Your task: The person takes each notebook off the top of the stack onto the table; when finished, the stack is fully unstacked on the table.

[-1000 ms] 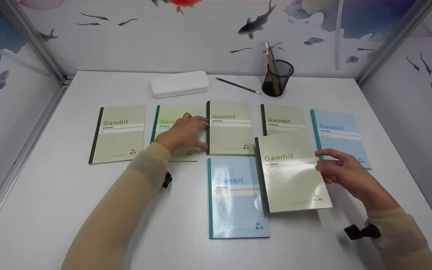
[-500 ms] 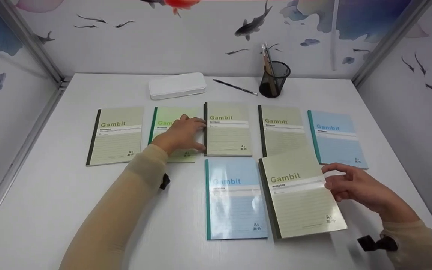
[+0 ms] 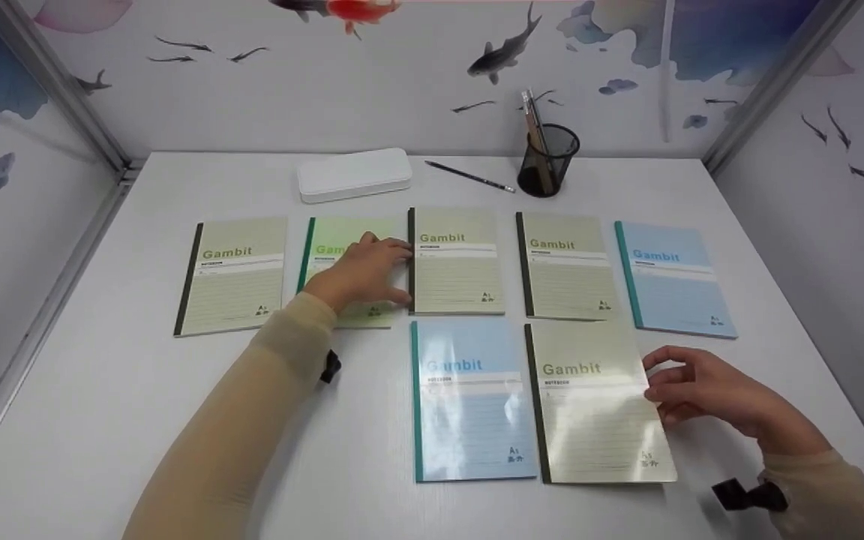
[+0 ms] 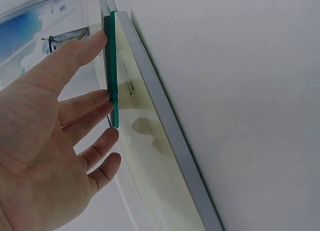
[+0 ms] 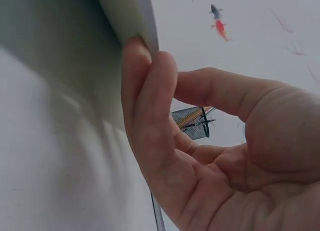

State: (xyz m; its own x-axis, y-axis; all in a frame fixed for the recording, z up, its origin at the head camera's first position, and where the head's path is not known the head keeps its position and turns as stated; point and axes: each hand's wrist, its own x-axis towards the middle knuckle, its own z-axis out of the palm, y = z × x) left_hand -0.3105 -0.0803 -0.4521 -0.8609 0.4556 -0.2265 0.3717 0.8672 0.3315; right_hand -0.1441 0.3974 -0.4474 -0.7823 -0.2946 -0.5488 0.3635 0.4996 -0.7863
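Seven "Gambit" notebooks lie on the white desk (image 3: 102, 390). My left hand (image 3: 394, 259) rests flat on the light-green notebook (image 3: 331, 247) in the back row, its fingertips against the spine of the olive notebook (image 3: 458, 262) beside it. In the left wrist view the straight fingers (image 4: 82, 108) touch a teal spine (image 4: 111, 66). My right hand (image 3: 661, 382) touches the right edge of the front olive notebook (image 3: 597, 401), which lies flat beside a blue notebook (image 3: 469, 401). In the right wrist view the fingertips (image 5: 142, 66) meet that notebook's edge (image 5: 132, 13), with the thumb apart.
Other back-row notebooks: olive (image 3: 233, 274) at the left, olive (image 3: 567, 262) and blue (image 3: 672, 277) at the right. A white case (image 3: 353, 172), a pencil (image 3: 469, 176) and a black mesh pen cup (image 3: 548, 161) stand near the back wall. Panels wall in both sides.
My right hand has drawn the front olive notebook toward me, off the back-row one, and squared it next to the blue notebook. The left hand has stayed put.
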